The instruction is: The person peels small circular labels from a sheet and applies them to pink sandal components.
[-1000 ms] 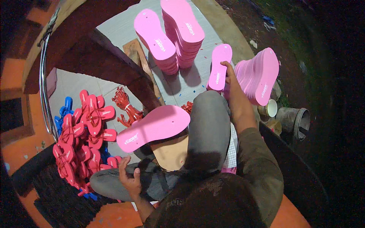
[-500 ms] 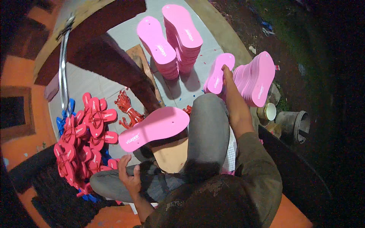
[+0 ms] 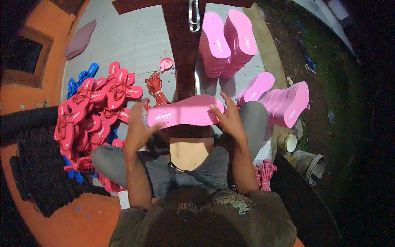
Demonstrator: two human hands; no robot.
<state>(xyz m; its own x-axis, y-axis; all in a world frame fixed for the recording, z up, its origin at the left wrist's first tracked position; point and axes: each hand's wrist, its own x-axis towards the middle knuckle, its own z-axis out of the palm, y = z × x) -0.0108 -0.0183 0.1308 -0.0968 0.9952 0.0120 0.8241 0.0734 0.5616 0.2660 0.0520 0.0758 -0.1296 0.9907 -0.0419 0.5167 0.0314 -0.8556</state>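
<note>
A pink flip-flop sole (image 3: 185, 112) lies level in front of me, above the tan board (image 3: 191, 153) between my legs. My right hand (image 3: 231, 120) grips its right end, thumb on top and fingers along the far edge. At the other end my left hand (image 3: 139, 128) is spread, slightly blurred, with its thumb by the sole's near edge; I cannot tell how firmly it touches. A bundle of red straps (image 3: 154, 86) lies just beyond the sole. To the left is a heap of red flip-flops (image 3: 88, 107) with straps fitted.
Two tall stacks of pink soles (image 3: 240, 37) stand at the far right. A leaning row of soles (image 3: 288, 103) is nearer. Blue flip-flops (image 3: 82, 78), a pink cup (image 3: 166, 64), a dark wooden beam (image 3: 185, 53), pink straps (image 3: 266, 173) and a bucket (image 3: 314, 166) are around.
My right hand has left the sole stack at the right and now holds the pink sole. My left hand has risen to its left end. The view has turned.
</note>
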